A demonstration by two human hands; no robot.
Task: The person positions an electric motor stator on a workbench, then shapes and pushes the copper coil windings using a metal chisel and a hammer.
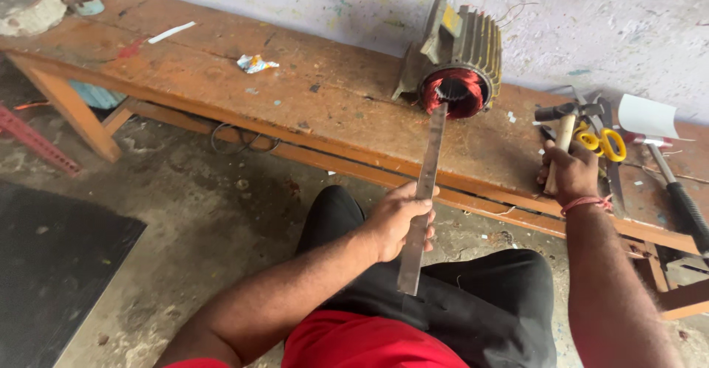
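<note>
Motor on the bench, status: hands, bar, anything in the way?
Left hand grips flat metal bar, tip in motor winding. Right hand on hammer handle. Yellow scissors beside hammer; bar's path unobstructed.

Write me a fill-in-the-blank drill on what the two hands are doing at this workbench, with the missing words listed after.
1. The left hand holds a long flat metal ____ whose far end reaches into the motor stator.
2. The right hand has its grip on the wooden handle of a ____.
3. The copper windings inside the stator are ____ in colour.
4. The scissors beside the right hand have ____ handles.

Missing words: strip; hammer; red; yellow
</note>
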